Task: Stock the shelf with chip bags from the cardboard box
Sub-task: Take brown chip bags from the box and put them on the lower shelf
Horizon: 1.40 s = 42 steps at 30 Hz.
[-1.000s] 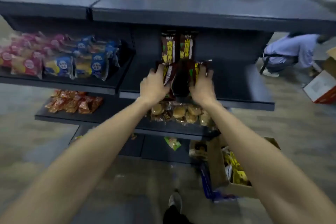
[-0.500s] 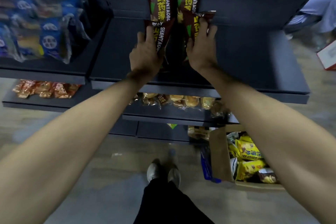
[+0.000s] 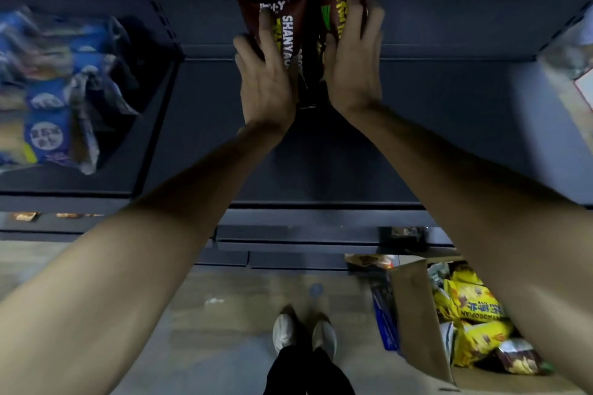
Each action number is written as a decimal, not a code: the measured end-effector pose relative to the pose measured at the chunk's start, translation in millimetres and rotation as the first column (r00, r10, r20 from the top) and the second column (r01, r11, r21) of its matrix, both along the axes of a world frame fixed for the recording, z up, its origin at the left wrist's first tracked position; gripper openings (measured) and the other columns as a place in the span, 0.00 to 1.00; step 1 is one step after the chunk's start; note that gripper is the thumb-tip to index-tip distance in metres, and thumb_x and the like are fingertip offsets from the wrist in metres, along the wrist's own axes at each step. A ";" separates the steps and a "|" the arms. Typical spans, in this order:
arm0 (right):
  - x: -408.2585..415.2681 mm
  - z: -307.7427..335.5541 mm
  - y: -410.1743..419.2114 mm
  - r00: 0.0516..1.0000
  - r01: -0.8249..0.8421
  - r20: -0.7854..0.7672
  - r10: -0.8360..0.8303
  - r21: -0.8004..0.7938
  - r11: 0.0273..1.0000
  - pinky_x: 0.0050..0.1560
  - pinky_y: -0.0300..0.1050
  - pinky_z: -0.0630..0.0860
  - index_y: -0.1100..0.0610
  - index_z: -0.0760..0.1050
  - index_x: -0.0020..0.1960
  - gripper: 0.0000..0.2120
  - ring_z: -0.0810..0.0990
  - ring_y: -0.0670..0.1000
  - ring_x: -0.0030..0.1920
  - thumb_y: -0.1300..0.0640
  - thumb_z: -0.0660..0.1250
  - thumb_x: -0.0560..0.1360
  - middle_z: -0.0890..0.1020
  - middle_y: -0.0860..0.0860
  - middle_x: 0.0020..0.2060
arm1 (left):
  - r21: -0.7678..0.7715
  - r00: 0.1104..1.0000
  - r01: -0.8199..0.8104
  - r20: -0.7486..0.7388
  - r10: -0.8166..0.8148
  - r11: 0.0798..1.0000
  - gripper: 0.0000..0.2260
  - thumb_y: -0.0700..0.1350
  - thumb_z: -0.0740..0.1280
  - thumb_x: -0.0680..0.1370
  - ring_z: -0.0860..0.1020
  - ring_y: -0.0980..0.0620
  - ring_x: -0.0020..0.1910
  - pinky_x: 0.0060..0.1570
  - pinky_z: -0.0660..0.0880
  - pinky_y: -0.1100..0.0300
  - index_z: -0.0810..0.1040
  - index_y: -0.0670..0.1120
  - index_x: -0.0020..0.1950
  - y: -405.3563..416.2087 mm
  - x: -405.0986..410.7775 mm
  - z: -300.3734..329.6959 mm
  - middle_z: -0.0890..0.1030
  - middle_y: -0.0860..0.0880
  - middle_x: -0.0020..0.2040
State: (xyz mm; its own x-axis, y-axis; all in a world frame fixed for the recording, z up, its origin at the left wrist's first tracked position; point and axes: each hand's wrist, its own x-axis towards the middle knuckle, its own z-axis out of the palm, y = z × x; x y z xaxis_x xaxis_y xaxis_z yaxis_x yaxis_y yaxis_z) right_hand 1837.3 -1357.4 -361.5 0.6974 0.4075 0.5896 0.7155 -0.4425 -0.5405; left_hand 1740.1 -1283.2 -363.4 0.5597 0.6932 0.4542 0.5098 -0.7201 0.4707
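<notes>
— Dark shelf boards fill the view; where are the chip bags placed?

— Against the shelf's back wall; they are pressed upright, gripped by the left hand and the right hand from either side.

— What has been changed?

— A second ago the bags were held at the shelf's front edge; they have since been pushed deep, so placement seems nearly done; more yellow bags are left in the cardboard box below the shelf.
</notes>
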 end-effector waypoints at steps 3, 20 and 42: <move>4.2 -9.1 11.9 0.998 0.054 0.037 -0.054 -0.022 0.998 0.64 0.46 0.70 0.59 0.59 0.77 0.27 0.69 0.56 0.65 0.56 0.60 0.80 0.61 0.60 0.73 | 0.039 0.998 -0.014 0.054 0.012 0.999 0.30 0.51 0.62 0.80 0.70 0.44 0.55 0.58 0.70 0.56 0.56 0.41 0.77 4.6 11.4 -8.0 0.67 0.38 0.61; -10.4 -47.5 -21.4 0.972 -0.075 -0.236 -0.012 -0.355 0.932 0.71 0.61 0.62 0.49 0.33 0.79 0.39 0.59 0.67 0.72 0.48 0.58 0.81 0.38 0.63 0.77 | -0.024 0.986 0.038 -0.161 -0.041 0.999 0.42 0.61 0.61 0.75 0.66 0.37 0.64 0.61 0.67 0.43 0.43 0.46 0.79 -16.0 -2.8 -34.6 0.55 0.34 0.75; -64.5 1.3 -117.6 0.991 -0.072 -0.136 0.012 -0.439 0.896 0.54 0.53 0.75 0.56 0.61 0.74 0.27 0.72 0.63 0.61 0.55 0.63 0.77 0.70 0.60 0.65 | -0.034 0.911 0.150 -0.384 -0.151 0.988 0.28 0.52 0.65 0.76 0.68 0.40 0.63 0.56 0.73 0.46 0.61 0.44 0.71 -86.7 -84.6 10.9 0.68 0.41 0.66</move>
